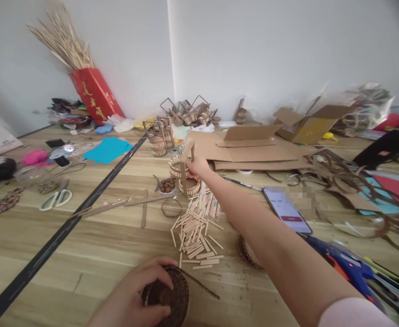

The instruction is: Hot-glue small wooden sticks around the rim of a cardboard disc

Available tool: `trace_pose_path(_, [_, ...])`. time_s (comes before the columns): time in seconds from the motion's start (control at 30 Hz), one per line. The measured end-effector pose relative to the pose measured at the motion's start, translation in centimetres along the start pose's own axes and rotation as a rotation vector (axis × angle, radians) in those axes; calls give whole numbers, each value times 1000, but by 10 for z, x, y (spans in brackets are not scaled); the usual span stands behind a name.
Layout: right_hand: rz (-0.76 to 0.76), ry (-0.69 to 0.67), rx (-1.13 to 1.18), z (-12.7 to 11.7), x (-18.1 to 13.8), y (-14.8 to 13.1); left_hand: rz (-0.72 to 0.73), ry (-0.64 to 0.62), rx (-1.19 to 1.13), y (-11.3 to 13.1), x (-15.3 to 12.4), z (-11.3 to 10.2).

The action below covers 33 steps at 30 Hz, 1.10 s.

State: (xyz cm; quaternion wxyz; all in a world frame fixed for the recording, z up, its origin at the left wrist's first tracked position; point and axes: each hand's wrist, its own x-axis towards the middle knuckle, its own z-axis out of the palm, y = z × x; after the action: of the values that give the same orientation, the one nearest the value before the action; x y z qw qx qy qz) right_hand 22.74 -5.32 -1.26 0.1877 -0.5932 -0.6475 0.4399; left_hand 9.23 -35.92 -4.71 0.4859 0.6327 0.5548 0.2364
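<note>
My left hand (136, 293) is closed around a small round corrugated-cardboard ring (172, 295) at the near edge of the wooden floor. A thin cardboard strip trails from the ring to the right. My right hand (197, 167) reaches far forward and pinches a small cardboard piece (190, 152) above two little round cardboard baskets (183, 175). A pile of short cardboard sticks (197, 227) lies between my two hands.
A phone (287, 210) lies right of my arm, a blue glue gun (346, 265) nearer me. Flat cardboard sheets (250, 147) and a box (305, 125) sit at the back. Scissors (56, 198), a blue sheet (107, 150), finished baskets (186, 116), a red box of straws (93, 93).
</note>
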Motion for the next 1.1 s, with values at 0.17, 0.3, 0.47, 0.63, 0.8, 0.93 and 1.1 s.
trace_pose_path(0.17, [-13,-55,83,-3,-3,3,-18,-23,-17,-1,6,4])
trace_pose_path(0.3, [-32,-89,132,-14,-11,0,-62,-62,-4,6,9,6])
trace_pose_path(0.47, [-1,-102,107,-28,-21,-2,-95,-102,12,6,9,11])
trace_pose_path(0.63, [6,-93,23,-28,-27,2,-33,-89,-16,5,11,17])
trace_pose_path(0.8, [-31,-69,-65,-23,-29,12,-45,-78,18,7,15,23])
trace_pose_path(0.93, [-111,11,-132,-31,-39,17,-2,-32,48,6,19,27])
trace_pose_path(1.1, [-308,178,-162,-57,-105,41,122,199,-15,9,25,34])
